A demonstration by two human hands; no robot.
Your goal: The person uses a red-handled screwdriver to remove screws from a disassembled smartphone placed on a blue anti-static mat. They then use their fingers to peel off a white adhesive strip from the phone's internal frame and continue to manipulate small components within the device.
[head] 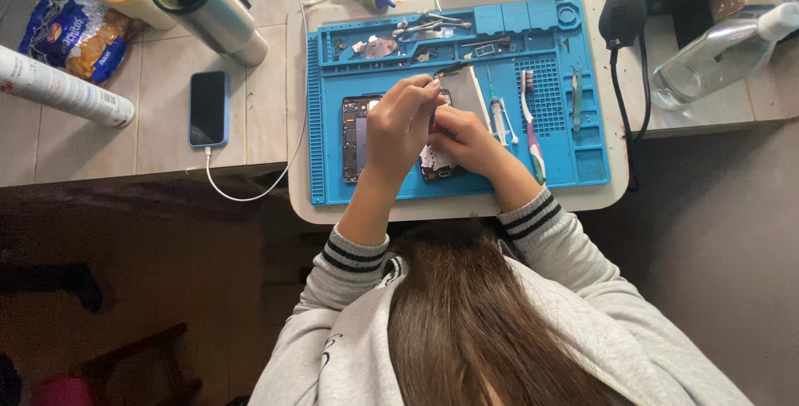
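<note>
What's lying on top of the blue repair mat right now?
On the blue mat: an opened phone, a toothbrush, a syringe, tweezers, small parts. The left hand and right hand cover another phone's middle.

left hand [401, 127] hiding phone's middle [356, 136], mat's small parts [379, 47] indistinct

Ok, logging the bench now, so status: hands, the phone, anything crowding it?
Left hand and right hand both pinched over the opened phone on the blue mat. Grip hidden. Syringe and toothbrush lie just beside.
</note>
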